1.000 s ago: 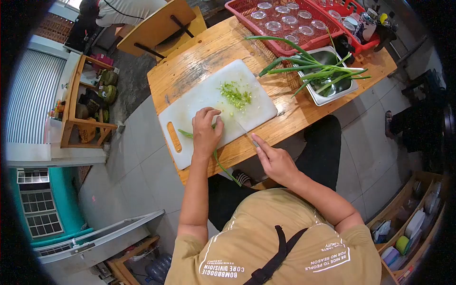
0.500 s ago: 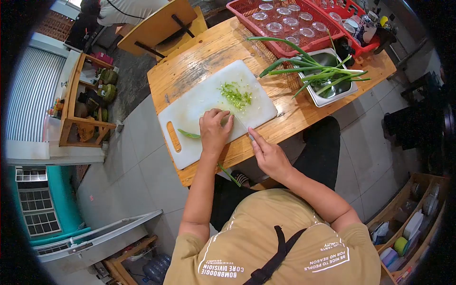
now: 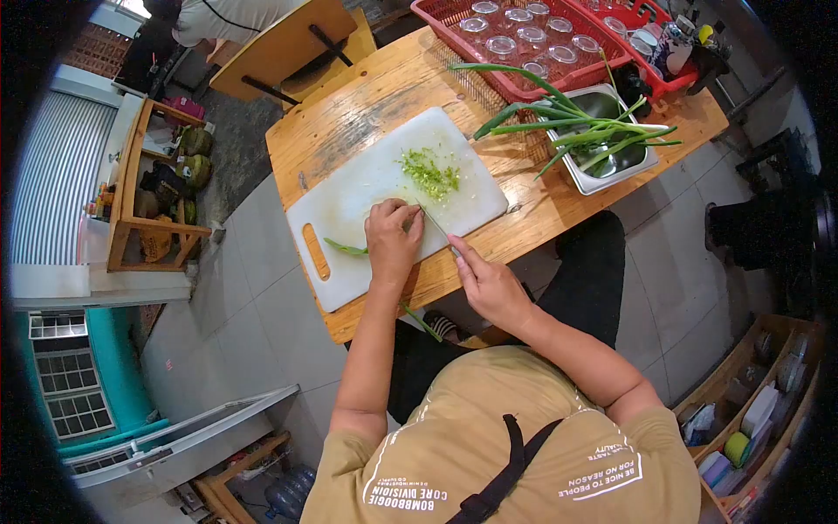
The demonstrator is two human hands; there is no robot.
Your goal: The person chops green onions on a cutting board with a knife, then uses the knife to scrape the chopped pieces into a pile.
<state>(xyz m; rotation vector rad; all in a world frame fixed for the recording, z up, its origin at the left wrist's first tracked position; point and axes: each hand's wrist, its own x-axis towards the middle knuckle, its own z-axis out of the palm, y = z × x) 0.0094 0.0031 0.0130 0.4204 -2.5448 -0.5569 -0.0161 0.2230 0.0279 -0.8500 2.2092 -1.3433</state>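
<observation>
On the white cutting board [image 3: 332, 205], my left hand [image 3: 392, 240] is closed with bent fingers over a bunch of green onion [image 3: 346, 248]. One green leaf end sticks out left of that hand, and another hangs past the table's near edge. My right hand [image 3: 493, 286] grips a knife [image 3: 438, 227] by its handle, the blade pointing up and left beside my left fingertips. Just beyond the blade lies a loose pile of chopped green onion [image 3: 429, 175]. The cut end under my left fingers is mostly hidden.
Whole green onions [image 3: 580, 127] lie across a metal container [image 3: 602, 185] at the table's right. Behind it stands a red basket [image 3: 524, 87] of upturned glasses. A wooden chair [image 3: 275, 52] is at the far side, near a seated person. Shelves [image 3: 755, 393] are at lower right.
The knife and my right hand have shifted slightly left, bringing the blade closer to my left fingertips. My left hand stays closed at nearly the same spot.
</observation>
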